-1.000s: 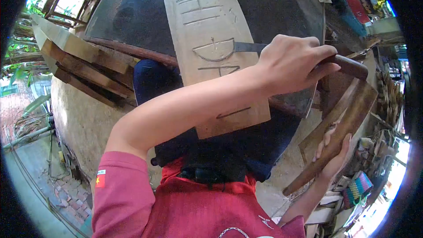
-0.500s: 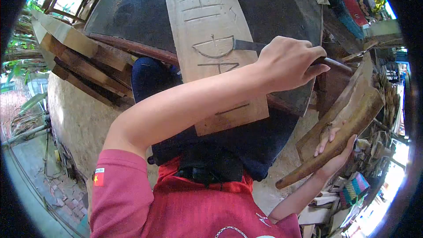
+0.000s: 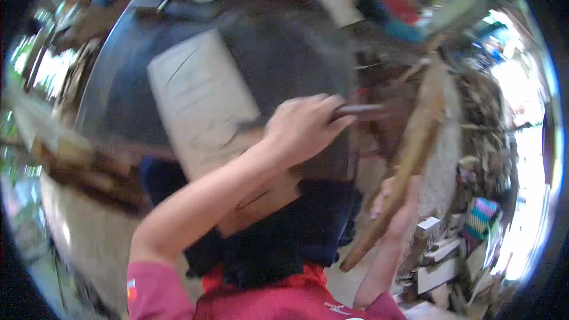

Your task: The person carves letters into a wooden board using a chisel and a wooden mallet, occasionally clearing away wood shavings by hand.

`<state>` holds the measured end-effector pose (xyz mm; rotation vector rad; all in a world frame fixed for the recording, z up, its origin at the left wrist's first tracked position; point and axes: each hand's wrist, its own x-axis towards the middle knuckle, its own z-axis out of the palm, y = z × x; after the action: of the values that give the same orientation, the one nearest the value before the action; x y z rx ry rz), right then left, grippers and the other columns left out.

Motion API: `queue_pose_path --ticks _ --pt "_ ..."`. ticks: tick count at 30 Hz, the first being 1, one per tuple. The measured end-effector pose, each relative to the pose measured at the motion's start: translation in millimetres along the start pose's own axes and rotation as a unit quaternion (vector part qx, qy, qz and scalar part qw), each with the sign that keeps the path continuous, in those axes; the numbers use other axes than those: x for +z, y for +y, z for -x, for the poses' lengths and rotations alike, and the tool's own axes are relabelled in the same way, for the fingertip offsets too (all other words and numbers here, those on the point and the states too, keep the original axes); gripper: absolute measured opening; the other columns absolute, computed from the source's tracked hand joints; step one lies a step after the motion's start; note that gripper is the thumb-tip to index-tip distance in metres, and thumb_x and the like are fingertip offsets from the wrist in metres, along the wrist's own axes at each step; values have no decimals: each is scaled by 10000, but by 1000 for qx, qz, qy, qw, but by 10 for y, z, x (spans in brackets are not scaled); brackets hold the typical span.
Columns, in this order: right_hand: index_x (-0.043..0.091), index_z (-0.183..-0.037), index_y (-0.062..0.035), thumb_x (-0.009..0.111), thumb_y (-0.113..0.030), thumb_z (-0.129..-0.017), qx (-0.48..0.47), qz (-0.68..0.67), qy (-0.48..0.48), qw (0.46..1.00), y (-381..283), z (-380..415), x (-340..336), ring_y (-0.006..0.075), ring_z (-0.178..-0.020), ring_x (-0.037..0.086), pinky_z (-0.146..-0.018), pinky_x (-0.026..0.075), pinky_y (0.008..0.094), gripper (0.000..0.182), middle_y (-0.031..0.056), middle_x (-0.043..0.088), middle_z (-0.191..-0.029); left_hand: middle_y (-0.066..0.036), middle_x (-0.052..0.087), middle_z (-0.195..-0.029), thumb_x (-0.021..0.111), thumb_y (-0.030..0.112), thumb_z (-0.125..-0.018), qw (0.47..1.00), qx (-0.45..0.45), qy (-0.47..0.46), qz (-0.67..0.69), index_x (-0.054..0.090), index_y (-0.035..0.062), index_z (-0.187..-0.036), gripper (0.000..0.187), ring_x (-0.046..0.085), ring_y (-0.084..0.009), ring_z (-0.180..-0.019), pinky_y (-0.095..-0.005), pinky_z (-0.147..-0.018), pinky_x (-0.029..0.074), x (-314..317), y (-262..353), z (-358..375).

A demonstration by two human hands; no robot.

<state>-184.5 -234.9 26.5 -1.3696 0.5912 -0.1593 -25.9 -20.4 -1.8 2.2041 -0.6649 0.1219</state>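
Currently frame blurred. Dark round worktop (image 3: 284,53) carries the pale wooden board (image 3: 201,101), long axis running away from me, near end over my lap. My left hand (image 3: 305,127) sits at the board's right edge, fist wrapped around the chisel handle (image 3: 361,111), blade toward the board. My right hand (image 3: 394,204), farther right of the board, grips the wooden mallet stick (image 3: 409,148), raised.

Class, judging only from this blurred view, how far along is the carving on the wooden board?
Done: the board shows a few cut lines, too blurred to read. In hand: the left hand grips the chisel over the board, and the right hand holds the wooden mallet upright beside it. What remains cannot be told.
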Motion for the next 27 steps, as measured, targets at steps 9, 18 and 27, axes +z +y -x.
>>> queue_pose_path --ticks 9,18,27 --pt "473 -1125 -120 436 -493 -1024 36 -61 -35 997 183 -125 13 160 -451 539 -390 462 303 387 53 558 -773 -112 701 -989 612 424 -943 999 5 -14 -39 656 101 -1125 373 690 -337 -877 -430 -742 551 -83 82 5" --pt "519 -1106 -145 489 -574 -964 177 -81 -44 980 715 -372 -133 179 -472 534 -434 432 342 453 38 570 -775 -99 694 -971 625 422 -934 998 22 -12 -58 651 106 -1130 373 694 -329 -839 -425 -718 555 -35 96 15" --pt "425 -1241 15 595 -414 -964 -30 415 -19 909 1180 -417 -220 510 -934 632 -758 503 560 538 336 656 -959 -109 691 -960 658 377 -919 997 26 -18 -77 651 103 -1116 337 696 -323 -803 -414 -683 560 -54 156 -5"
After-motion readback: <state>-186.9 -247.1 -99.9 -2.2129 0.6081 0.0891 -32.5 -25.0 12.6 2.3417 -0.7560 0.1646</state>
